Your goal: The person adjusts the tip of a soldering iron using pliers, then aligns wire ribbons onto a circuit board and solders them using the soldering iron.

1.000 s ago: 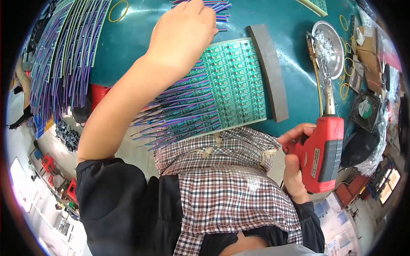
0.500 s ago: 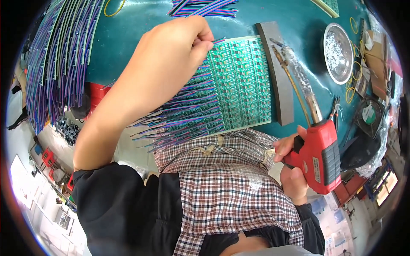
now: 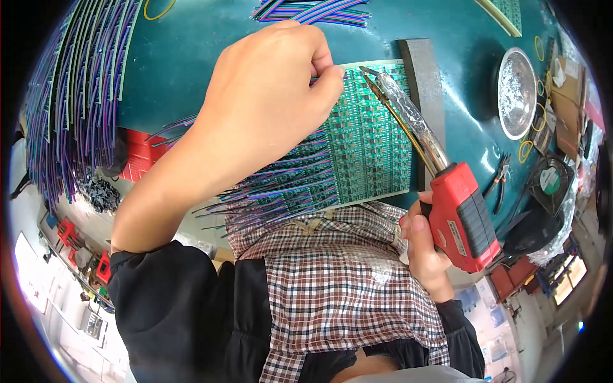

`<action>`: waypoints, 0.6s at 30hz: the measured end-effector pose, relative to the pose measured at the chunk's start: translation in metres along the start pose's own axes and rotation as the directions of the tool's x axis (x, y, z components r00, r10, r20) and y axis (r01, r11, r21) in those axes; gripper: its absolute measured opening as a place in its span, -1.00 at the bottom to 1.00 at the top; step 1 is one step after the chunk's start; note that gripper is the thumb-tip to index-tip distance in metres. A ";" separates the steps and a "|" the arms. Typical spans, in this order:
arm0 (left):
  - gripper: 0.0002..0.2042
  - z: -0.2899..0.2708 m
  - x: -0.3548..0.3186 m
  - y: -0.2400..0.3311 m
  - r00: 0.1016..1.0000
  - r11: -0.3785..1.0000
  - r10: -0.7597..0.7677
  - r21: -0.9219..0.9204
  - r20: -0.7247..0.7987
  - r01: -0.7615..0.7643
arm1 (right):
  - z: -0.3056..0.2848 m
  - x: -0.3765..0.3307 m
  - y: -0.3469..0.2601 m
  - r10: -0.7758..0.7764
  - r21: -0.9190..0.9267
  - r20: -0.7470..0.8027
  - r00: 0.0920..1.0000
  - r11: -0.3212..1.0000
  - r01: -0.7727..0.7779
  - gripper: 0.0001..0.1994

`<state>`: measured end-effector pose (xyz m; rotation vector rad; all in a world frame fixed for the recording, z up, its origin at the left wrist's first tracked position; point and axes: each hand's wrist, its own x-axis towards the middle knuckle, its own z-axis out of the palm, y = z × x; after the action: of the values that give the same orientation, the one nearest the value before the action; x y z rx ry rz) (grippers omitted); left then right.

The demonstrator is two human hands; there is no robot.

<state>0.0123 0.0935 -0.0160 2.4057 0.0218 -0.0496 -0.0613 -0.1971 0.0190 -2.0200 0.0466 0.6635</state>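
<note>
My left hand point(image 3: 268, 96) is pinched on a thin coloured wire at the top left corner of a green circuit board panel point(image 3: 373, 153) lying on the teal table. Several purple and blue wires point(image 3: 274, 195) stick out from the panel's left side. My right hand point(image 3: 424, 249) grips a red soldering gun point(image 3: 463, 217). Its long metal tip point(image 3: 383, 80) reaches up over the panel and ends right beside my left fingertips.
A dark foam bar point(image 3: 421, 96) lies along the panel's right edge. A round metal dish point(image 3: 517, 92) and pliers point(image 3: 501, 175) sit at the right. Many wired strips point(image 3: 76, 96) hang at the left. A ribbon cable bundle point(image 3: 313, 11) lies at the top.
My left hand came down from the ribbon cables to the panel's corner. The soldering gun swung left from the metal dish, so its tip now sits over the panel.
</note>
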 end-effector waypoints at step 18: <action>-0.78 0.004 0.001 -0.002 1.000 1.000 -0.010 0.020 -0.018 0.010 | 0.004 0.004 0.001 0.048 0.155 -0.019 0.999 0.987 -0.045 -0.85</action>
<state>0.0135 0.0922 -0.0204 2.4264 0.0419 -0.0325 -0.0599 -0.1937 0.0149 -1.8822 0.1545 0.6466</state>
